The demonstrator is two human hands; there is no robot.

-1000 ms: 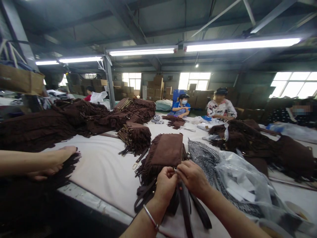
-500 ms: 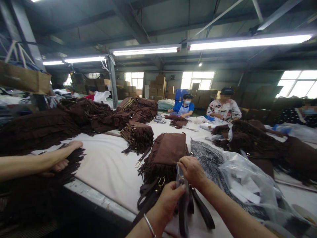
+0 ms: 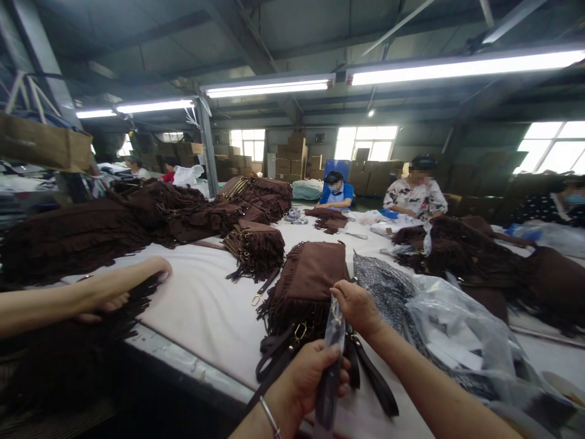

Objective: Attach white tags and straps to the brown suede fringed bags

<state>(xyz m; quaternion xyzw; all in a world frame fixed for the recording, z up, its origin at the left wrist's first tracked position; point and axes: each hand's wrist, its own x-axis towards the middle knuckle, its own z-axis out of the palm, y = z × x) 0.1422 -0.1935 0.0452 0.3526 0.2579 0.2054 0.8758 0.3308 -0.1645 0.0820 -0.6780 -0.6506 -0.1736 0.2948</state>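
Observation:
My left hand [image 3: 322, 372] is wrapped round a dark brown strap in a clear plastic sleeve [image 3: 329, 390], its metal clasp showing through the upper end. At the sleeve's top end, my right hand [image 3: 357, 305] pinches the plastic between thumb and fingers. Just beyond both hands lies a stack of brown fringed bags [image 3: 317, 268] on the pale tabletop. Loose brown straps [image 3: 372, 381] with gold-coloured rings hang and lie beside the stack, on either side of my left hand.
At the left, another person's arm [image 3: 100, 286] works over dark fringed material. Fringed bags pile up [image 3: 159, 213] behind it. On the right lie a clear plastic bag with white slips [image 3: 461, 341], speckled grey fabric [image 3: 384, 286] and more brown bags [image 3: 475, 262]. Co-workers sit across the table [image 3: 201, 268].
My left hand has slid slightly down the strap, and more of the clear sleeve's upper end now shows. My right hand keeps its pinch. The other person's hand at left has shifted right.

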